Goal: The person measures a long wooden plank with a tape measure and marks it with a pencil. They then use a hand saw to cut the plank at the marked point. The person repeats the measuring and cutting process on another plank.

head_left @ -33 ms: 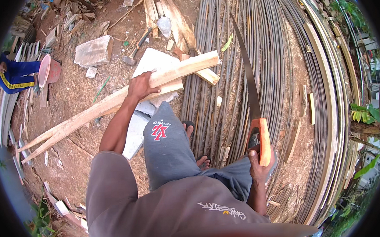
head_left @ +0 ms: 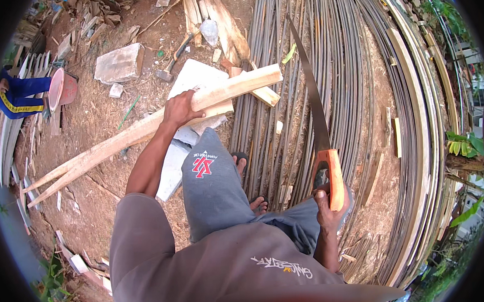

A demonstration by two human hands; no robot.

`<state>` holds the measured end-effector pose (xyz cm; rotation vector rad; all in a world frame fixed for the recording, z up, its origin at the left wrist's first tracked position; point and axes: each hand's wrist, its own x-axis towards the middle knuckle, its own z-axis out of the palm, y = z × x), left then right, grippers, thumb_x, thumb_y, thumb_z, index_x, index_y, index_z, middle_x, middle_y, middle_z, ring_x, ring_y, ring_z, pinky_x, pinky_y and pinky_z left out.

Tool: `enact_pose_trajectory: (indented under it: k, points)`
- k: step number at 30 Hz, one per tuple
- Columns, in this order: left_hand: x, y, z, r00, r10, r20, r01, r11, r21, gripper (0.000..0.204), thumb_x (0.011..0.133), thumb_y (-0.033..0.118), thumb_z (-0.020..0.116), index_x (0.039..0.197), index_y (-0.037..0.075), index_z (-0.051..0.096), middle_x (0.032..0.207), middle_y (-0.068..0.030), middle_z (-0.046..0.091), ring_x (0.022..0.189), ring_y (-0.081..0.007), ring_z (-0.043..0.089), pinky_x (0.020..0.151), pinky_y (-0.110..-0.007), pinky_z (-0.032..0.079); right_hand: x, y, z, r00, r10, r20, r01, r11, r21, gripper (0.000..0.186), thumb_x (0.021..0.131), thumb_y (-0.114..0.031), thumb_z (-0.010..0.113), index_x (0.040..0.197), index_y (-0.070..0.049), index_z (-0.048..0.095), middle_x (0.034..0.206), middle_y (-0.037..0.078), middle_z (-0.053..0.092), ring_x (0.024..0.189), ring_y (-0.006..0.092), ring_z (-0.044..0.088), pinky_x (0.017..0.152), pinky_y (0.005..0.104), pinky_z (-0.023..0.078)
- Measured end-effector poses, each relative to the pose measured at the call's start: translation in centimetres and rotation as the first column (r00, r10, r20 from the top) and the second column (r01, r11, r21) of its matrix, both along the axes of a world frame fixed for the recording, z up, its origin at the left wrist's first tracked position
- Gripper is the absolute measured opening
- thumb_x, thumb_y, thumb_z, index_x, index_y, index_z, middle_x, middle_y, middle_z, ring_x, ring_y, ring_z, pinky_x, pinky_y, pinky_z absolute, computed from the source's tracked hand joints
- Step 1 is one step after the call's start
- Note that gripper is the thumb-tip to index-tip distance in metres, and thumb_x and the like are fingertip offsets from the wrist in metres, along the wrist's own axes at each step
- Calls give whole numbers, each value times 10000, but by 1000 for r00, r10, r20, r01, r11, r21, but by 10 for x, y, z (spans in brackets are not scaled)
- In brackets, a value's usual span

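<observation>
My left hand (head_left: 181, 109) is wrapped over a long pale wooden beam (head_left: 239, 85), pressing on it near its right part. The beam slopes down to the left, where it splits into two prongs. Another piece of wood (head_left: 218, 110) shows just beneath it, and both lie across a white block (head_left: 191, 75). At the right, my right hand (head_left: 329, 211) is closed round the orange handle of a handsaw (head_left: 317, 110). The saw's long dark blade points up and slightly left, apart from the beam's end. Part of the right-hand grip is hidden.
Long thin metal rods (head_left: 335, 55) cover the ground at the right, beside long planks (head_left: 412, 95). A hammer (head_left: 174, 59), a concrete block (head_left: 120, 63) and a red bucket (head_left: 62, 87) lie beyond the beam. Someone in blue trousers (head_left: 26, 90) is at the far left.
The saw's blade tip has swung slightly to the left. My left hand and the beam look almost unmoved.
</observation>
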<state>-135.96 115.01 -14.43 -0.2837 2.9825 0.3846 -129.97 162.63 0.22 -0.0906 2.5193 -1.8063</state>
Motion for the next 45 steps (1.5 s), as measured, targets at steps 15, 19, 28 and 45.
enact_pose_trajectory:
  k: [15, 19, 28, 45]
  points:
    - [-32, 31, -33, 969, -63, -238, 69, 997, 19, 823, 702, 610, 793, 1327, 119, 578, 1288, -136, 657, 1153, -349, 647, 938, -494, 519, -28, -64, -44, 962, 270, -33, -267, 960, 80, 352, 818, -83, 777, 1121, 60, 666, 847, 111, 685, 699, 179, 668, 674, 299, 534]
    - [-38, 32, -24, 1000, 0, -14, 2, 995, 96, 842, 696, 659, 765, 1333, 143, 570, 1260, -145, 676, 1091, -360, 677, 901, -513, 532, -38, -82, -61, 961, 277, 6, -277, 960, 34, 379, 825, -96, 785, 1144, 64, 658, 844, 108, 684, 697, 174, 661, 677, 299, 535]
    - [-49, 31, -18, 991, -17, 129, 8, 998, 66, 803, 678, 642, 770, 1253, 104, 611, 1042, -180, 733, 919, -369, 717, 801, -481, 554, -48, -110, -74, 957, 290, 7, -290, 957, -21, 385, 828, -113, 789, 1147, 58, 658, 842, 96, 675, 713, 162, 649, 698, 299, 524]
    - [-29, 13, -17, 995, -81, 54, 81, 997, 8, 857, 678, 587, 829, 1312, 89, 540, 1299, -212, 613, 1145, -363, 638, 951, -483, 511, -45, -122, -77, 958, 264, -111, -261, 964, 48, 334, 838, -101, 772, 1123, 34, 662, 791, 97, 662, 637, 175, 636, 628, 304, 518]
